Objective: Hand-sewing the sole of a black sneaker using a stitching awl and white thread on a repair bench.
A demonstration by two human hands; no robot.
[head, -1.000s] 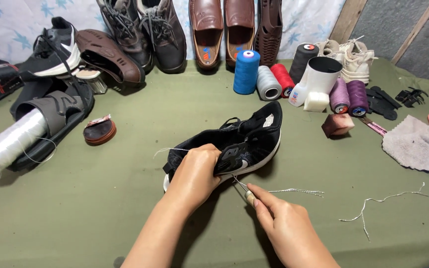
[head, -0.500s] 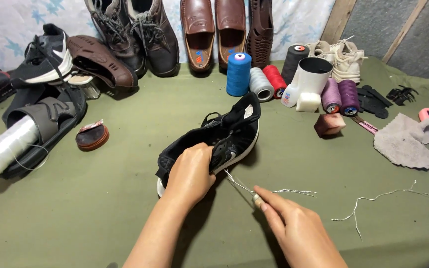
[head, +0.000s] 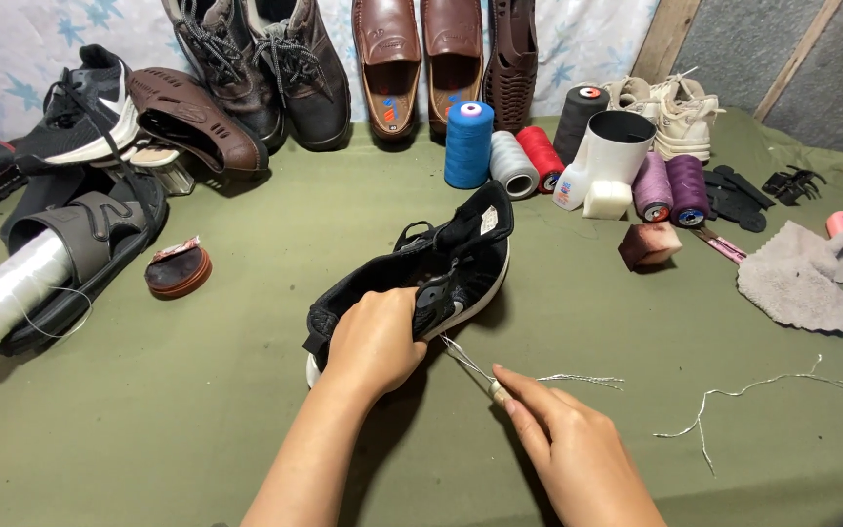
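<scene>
A black sneaker with a white sole (head: 446, 262) lies on its side on the green cloth (head: 246, 390), toe towards me. My left hand (head: 375, 342) grips its toe end from above. My right hand (head: 568, 444) pinches a small tool with a thin metal tip (head: 470, 367), its point touching the sole edge near the middle of the shoe. A pale thread (head: 578, 379) trails from there to the right across the cloth.
Several shoes (head: 392, 59) line the back edge, with sandals and a white thread cone (head: 7, 293) at left. Thread spools (head: 468, 143), a white cup (head: 617, 146), a brown block (head: 649, 245), a grey rag (head: 797, 283) and loose thread (head: 734, 405) lie to the right. A round tin (head: 178, 268) sits at left.
The sneaker has stayed on the cloth under my left hand. My right hand has drawn back slightly from the sole with the tool, and the view has shifted a little.
</scene>
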